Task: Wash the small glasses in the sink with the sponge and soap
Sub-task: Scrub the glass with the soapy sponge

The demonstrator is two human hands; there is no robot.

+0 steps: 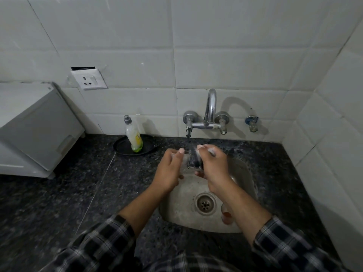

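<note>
Here, above the steel sink [242, 173], the left hand [169, 171] wraps round a small clear glass [183, 163], while the right hand [213, 167] grips a dark sponge [194, 162] pressed against the glass's mouth. A second small glass [225, 213] sits in the basin at four o'clock from the drain. The white-and-green soap bottle [134, 137] stands on a black round tray [121, 146] on the dark speckled bench [78, 193], at ten o'clock from the sink.

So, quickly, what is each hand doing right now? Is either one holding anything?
Left hand: grips a small glass under the tap.
Right hand: grips the dark sponge, held against the glass.
</note>
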